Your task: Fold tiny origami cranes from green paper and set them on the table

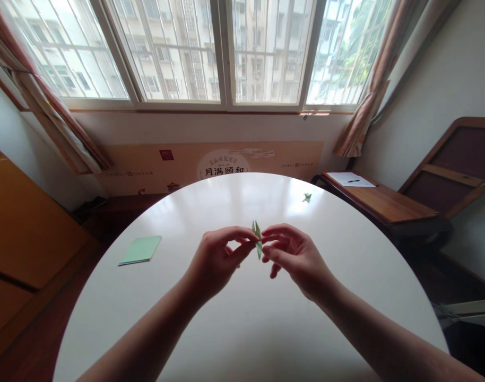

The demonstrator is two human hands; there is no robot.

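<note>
Over the middle of the white table, a narrow piece of folded green paper [259, 249] is held up, with two pointed tips at its top and one point at the bottom. My left hand [226, 249] pinches it from the left between thumb and index finger. On the other side, the curled fingertips of my right hand [292, 246] grip its right edge, the thumb a little lower than the index finger. A small finished-looking green origami figure [307, 197] rests on the table at the back right. To the left lies a stack of square green paper [141, 250].
The round white table [242, 329] fills the foreground. Behind it, a printed cardboard panel [147, 162] leans under the barred windows. At right, a low wooden bench [401, 204] carries a white paper sheet [348, 179] with a pen on it.
</note>
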